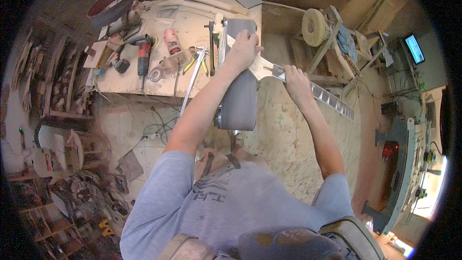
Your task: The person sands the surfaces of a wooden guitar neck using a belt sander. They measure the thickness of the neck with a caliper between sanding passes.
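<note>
A guitar neck [332, 100] with a dark fretboard and pale block-shaped inlays lies slantwise, its pale wooden headstock [261, 69] at the belt of a belt sander [239, 101]. My left hand [242, 52] is over the belt, fingers curled down on the headstock end, which it partly hides. Farther along, my right hand [298, 84] is wrapped round the neck just past the headstock. The rest of the neck sticks out to the right of that hand. Whether the belt is running I cannot tell.
Left of the sander, a workbench [115, 83] carries a red-and-black power tool [143, 58], yellow-handled pliers [189, 66] and a long metal caliper [193, 79]. A round buffing wheel [314, 27] stands at far right. Cables [156, 125] lie on the floor.
</note>
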A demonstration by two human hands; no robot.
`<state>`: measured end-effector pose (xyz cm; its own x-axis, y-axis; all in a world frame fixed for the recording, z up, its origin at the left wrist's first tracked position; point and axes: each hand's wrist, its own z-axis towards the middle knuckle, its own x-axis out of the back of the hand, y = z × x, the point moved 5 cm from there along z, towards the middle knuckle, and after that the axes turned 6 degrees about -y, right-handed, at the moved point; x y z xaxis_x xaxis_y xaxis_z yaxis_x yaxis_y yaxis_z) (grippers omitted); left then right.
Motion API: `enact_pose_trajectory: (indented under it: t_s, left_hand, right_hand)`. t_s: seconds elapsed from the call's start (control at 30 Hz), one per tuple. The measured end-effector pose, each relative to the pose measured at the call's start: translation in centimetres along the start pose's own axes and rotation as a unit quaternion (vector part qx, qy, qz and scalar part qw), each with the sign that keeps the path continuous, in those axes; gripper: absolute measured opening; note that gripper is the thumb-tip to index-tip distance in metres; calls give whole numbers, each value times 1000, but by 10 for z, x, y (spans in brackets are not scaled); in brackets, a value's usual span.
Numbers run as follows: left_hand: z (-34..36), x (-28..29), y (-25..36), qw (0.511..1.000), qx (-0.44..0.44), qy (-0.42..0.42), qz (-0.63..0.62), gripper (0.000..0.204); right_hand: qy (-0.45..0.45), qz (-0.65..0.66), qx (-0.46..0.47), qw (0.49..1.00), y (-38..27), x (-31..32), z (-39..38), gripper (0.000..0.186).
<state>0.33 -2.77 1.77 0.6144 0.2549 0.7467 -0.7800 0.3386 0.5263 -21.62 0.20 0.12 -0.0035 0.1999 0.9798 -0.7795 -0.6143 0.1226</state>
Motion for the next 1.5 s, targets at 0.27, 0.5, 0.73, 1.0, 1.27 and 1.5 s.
enact_pose_trajectory:
  t_s: [0.27, 0.5, 0.73, 1.0, 1.27, 1.5]
  left_hand:
    - [-2, -1, 6, 999, -22, -39, -8, 26]
    - [-25, 11, 12, 999, -21, -45, -16, 27]
    - [-63, 20, 37, 999, 15, -36, -36, 26]
    - [-132, 158, 60, 877, -3, 286, -387, 32]
    - [-239, 150, 117, 530, 90, -25, -843, 71]
    - [-285, 120, 59, 555, 266, 54, -786, 79]
  right_hand:
    - [-21, 42, 10, 999, -7, 14, -21, 35]
    - [-34, 74, 19, 997, -21, 19, -36, 45]
    - [-18, 71, 36, 997, -38, 28, -73, 54]
    - [23, 357, -28, 934, -70, 157, -110, 45]
    - [-280, 734, -109, 609, -216, 137, -154, 46]
    - [12, 398, -246, 884, -290, 136, -193, 36]
